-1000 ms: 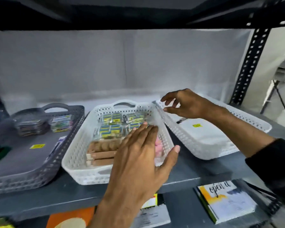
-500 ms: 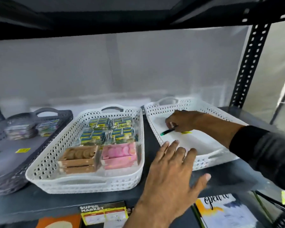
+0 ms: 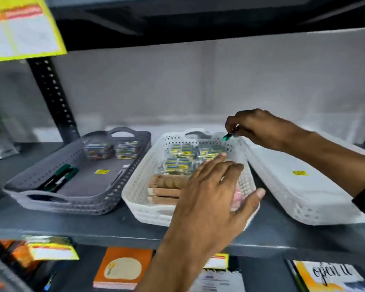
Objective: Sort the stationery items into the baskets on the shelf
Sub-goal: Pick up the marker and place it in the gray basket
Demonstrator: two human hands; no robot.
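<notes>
Three baskets stand side by side on the shelf. My right hand [image 3: 259, 126] pinches a green-tipped pen [image 3: 229, 135] above the far right corner of the middle white basket [image 3: 135, 186]. That basket holds blue-yellow packets [image 3: 180, 155] and brown wooden boxes [image 3: 163, 188]. My left hand [image 3: 213, 199] hovers open over its near right side, covering the pink boxes. The grey basket [image 3: 72, 199] on the left holds green-black pens [image 3: 59, 179] and two small stacks of packets [image 3: 112, 149]. The white basket [image 3: 299, 199] on the right holds only a yellow sticker [image 3: 300, 173].
A black perforated shelf post [image 3: 55, 98] rises at the left, with a yellow price sign [image 3: 21, 28] hanging above it. On the shelf below lie an orange notebook [image 3: 122, 268], a lettered notebook [image 3: 329, 275] and price tags [image 3: 51, 248].
My right hand lifted the green-tipped pen out of the right white basket and carried it left over the middle basket. My left hand moved back over the middle basket.
</notes>
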